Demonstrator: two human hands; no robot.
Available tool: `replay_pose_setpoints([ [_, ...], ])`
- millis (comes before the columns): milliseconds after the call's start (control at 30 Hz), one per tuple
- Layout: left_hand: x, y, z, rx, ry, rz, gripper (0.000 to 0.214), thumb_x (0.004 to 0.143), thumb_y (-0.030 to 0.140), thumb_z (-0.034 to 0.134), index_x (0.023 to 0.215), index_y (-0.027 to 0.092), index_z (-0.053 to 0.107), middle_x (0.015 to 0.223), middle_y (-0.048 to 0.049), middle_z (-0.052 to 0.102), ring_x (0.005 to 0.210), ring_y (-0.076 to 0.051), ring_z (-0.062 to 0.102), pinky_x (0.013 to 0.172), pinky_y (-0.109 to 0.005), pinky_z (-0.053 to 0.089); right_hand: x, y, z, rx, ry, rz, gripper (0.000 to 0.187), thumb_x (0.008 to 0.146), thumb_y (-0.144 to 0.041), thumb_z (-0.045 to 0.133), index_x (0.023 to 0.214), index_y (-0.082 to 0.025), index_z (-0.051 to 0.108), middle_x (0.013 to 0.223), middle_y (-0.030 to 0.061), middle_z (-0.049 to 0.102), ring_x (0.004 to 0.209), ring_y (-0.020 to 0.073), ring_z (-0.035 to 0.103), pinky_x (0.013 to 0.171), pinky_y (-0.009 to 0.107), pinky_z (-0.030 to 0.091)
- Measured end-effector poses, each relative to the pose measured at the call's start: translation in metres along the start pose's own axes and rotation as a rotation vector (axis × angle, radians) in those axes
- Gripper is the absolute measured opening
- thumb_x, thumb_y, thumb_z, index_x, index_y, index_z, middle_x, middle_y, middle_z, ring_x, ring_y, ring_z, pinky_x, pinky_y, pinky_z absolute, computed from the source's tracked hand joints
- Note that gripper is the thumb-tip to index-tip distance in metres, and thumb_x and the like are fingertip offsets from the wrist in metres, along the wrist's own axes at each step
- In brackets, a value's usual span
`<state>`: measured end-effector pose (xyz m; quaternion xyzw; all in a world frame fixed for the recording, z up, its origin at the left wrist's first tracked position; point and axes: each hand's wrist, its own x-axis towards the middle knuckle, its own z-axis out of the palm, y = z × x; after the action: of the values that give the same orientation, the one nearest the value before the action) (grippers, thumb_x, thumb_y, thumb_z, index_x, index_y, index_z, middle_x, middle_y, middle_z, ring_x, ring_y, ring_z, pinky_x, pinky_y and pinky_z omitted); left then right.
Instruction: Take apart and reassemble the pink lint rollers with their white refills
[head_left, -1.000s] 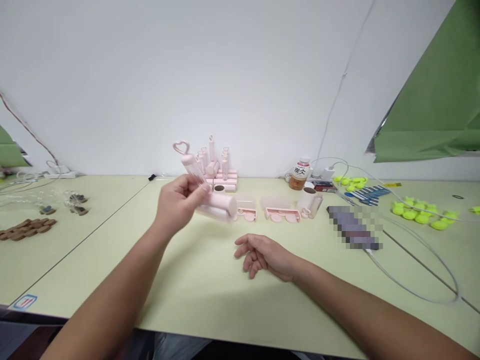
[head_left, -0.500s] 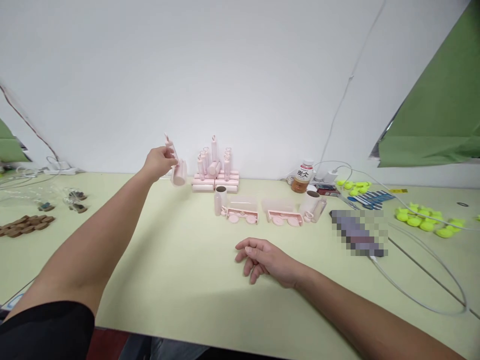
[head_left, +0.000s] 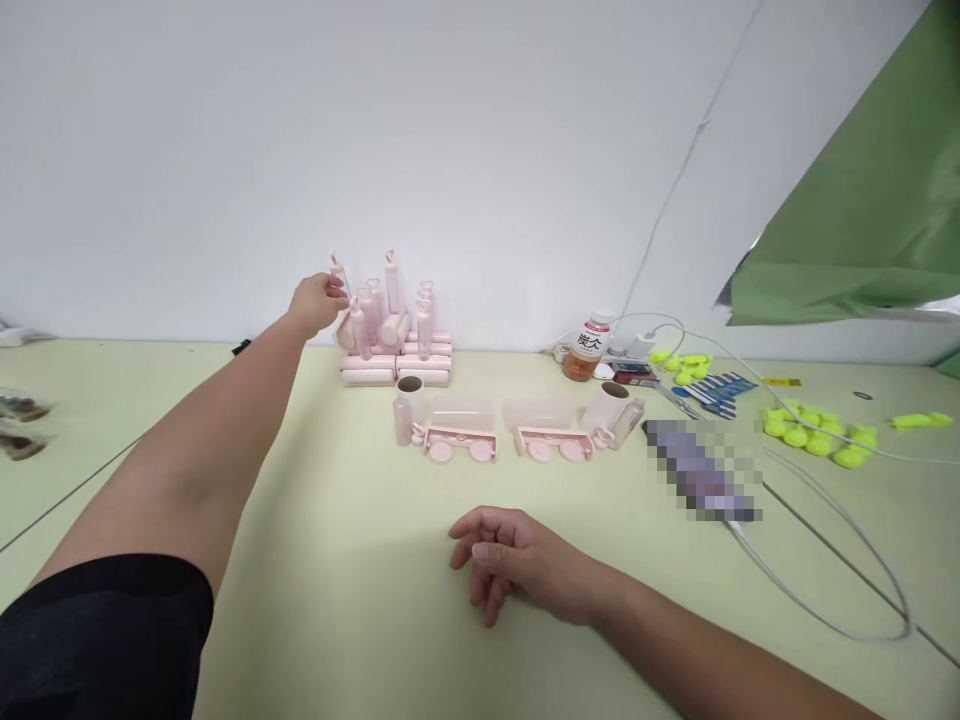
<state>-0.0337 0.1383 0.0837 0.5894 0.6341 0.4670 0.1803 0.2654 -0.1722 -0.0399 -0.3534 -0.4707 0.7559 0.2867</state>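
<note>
Left hand [head_left: 313, 305] at looped pink tube [head_left: 340, 269] by pink stack [head_left: 367, 377], can't tell if grip's clamped. Right hand [head_left: 521, 560] over tabletop [head_left: 360, 540], fingers apart

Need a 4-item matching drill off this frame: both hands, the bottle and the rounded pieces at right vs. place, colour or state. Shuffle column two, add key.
Column one
1. left hand
2. right hand
3. bottle
4. rounded pieces at right

Column two
A. neon yellow
B. at the left end of the pink stack
C. amber in its lower part
D. empty, loosely curled

Pairs: 1-B, 2-D, 3-C, 4-A
</note>
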Motion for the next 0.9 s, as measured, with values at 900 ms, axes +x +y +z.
replay_pose_setpoints([
  [900, 0.003, -0.003, -0.005, -0.024, -0.105, -0.038, 0.052, 0.064, 0.008, 0.071, 0.114, 0.017, 0.061, 0.114, -0.0102, 0.066, 0.085, -0.019, 0.065, 0.061, -0.028, 0.054, 0.001, -0.001, 0.0, 0.133, 0.003, 0.058, 0.044, 0.074, -0.042, 0.079, 0.104, -0.016, 0.06, 0.096, 0.0045, 0.063, 0.065, 0.0128, 0.065, 0.057, 0.031, 0.057],
])
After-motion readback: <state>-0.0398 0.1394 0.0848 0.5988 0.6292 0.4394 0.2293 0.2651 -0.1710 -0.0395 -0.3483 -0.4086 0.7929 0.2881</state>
